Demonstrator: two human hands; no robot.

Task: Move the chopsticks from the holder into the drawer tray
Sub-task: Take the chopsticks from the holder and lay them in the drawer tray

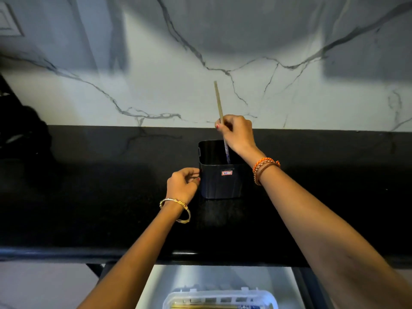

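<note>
A dark square holder (219,181) with a small red sticker stands on the black counter (89,197). My right hand (237,132) hovers above its far rim, shut on a pale chopstick (218,101) that stands nearly upright, its lower tip still inside the holder. My left hand (182,184) grips the holder's left wall near the rim. Below the counter edge an open drawer (169,282) shows a white plastic tray (270,296) with yellowish chopsticks (200,306) lying in it.
A white marble backsplash with grey veins (156,85) rises behind the counter. A dark shape (20,130) sits at the far left of the counter. Bangles circle both wrists.
</note>
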